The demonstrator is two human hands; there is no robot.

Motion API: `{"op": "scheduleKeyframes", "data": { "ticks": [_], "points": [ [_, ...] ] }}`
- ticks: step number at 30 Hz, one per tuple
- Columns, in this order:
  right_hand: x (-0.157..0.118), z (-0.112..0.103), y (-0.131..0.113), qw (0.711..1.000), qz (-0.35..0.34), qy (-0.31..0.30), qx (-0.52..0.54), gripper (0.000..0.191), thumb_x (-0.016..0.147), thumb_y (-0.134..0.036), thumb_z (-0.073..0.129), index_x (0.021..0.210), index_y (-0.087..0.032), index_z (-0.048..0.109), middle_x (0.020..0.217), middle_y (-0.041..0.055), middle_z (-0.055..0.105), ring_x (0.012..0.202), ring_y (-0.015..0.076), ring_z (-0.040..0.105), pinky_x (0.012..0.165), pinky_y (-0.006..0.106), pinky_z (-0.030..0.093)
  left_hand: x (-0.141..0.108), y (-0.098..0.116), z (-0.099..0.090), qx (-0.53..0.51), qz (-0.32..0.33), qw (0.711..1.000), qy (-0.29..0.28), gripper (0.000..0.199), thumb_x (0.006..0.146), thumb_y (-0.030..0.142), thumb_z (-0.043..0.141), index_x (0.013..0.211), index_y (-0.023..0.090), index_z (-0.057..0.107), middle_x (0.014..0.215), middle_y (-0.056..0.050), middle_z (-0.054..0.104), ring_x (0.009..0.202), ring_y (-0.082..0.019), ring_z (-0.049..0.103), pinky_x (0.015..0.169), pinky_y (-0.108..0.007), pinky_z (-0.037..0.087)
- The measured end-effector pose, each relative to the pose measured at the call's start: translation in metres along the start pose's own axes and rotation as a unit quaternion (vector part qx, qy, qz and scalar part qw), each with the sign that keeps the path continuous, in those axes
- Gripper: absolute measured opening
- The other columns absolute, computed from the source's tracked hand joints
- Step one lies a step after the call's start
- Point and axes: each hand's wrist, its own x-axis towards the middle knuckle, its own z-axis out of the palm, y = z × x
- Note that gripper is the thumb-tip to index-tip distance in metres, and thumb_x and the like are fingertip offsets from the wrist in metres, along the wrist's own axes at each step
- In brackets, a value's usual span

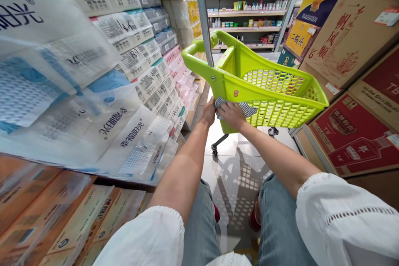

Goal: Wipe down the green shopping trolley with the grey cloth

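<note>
A bright green plastic shopping cart [227,87] stands in front of me, side-on, with its handle end at the left. My right hand [232,114] presses a grey-and-white striped cloth [249,109] against the cart's lower side, fingers bent over the fabric. Close beside it, my left hand [208,112] grips the cart's rear lower edge; its fingertips are partly hidden. A small orange sticker [236,93] shows on the side panel just above the cloth. The grey metal pole [204,16] rises from the handle end.
Stacked tissue packs in plastic [124,133] line the left side closely. Liquor cartons [352,133] are piled on the right, near the cart's front. Shelves of bottles and tubes [249,6] stand at the back. Cart casters [214,150] rest on the tiled floor [249,149].
</note>
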Motion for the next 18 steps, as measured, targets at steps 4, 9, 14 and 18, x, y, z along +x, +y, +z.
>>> {"op": "scheduleKeyframes", "data": {
  "ticks": [4, 9, 14, 18],
  "points": [
    [-0.017, 0.024, -0.006, 0.998, -0.047, -0.032, -0.010, 0.029, 0.095, -0.019, 0.036, 0.097, -0.016, 0.064, 0.099, 0.0096, 0.061, 0.093, 0.0219, 0.044, 0.073, 0.036, 0.024, 0.011, -0.005, -0.003, 0.007, 0.026, 0.999, -0.022, 0.027, 0.088, 0.037, 0.052, 0.100, 0.016, 0.065, 0.091, -0.003, 0.070, 0.098, -0.016, 0.060, 0.088, -0.027, 0.046],
    [0.010, -0.001, 0.003, 0.999, -0.009, 0.031, -0.035, 0.031, 0.097, -0.022, 0.032, 0.099, -0.019, 0.063, 0.099, 0.0082, 0.062, 0.093, 0.0223, 0.044, 0.075, 0.037, 0.025, 0.016, -0.011, -0.006, 0.004, 0.026, 0.999, -0.019, 0.024, 0.084, 0.037, 0.056, 0.097, 0.019, 0.065, 0.091, -0.001, 0.068, 0.093, -0.014, 0.060, 0.085, -0.026, 0.047],
    [0.047, -0.035, 0.009, 0.986, 0.102, 0.129, -0.034, 0.033, 0.097, -0.025, 0.032, 0.119, -0.022, 0.057, 0.120, 0.0105, 0.056, 0.103, 0.0252, 0.042, 0.081, 0.039, 0.026, 0.014, -0.012, -0.007, -0.014, 0.021, 0.999, -0.038, 0.021, 0.082, 0.030, 0.059, 0.098, 0.017, 0.065, 0.083, -0.001, 0.065, 0.093, -0.015, 0.060, 0.084, -0.028, 0.047],
    [0.032, -0.020, 0.000, 0.993, 0.087, 0.079, -0.013, 0.032, 0.097, -0.024, 0.032, 0.113, -0.020, 0.059, 0.115, 0.0110, 0.058, 0.098, 0.0236, 0.043, 0.080, 0.038, 0.027, 0.015, -0.011, -0.008, -0.015, 0.021, 0.998, -0.053, 0.022, 0.081, 0.028, 0.060, 0.099, 0.017, 0.064, 0.084, -0.001, 0.066, 0.094, -0.015, 0.059, 0.087, -0.027, 0.046]
  ]
}}
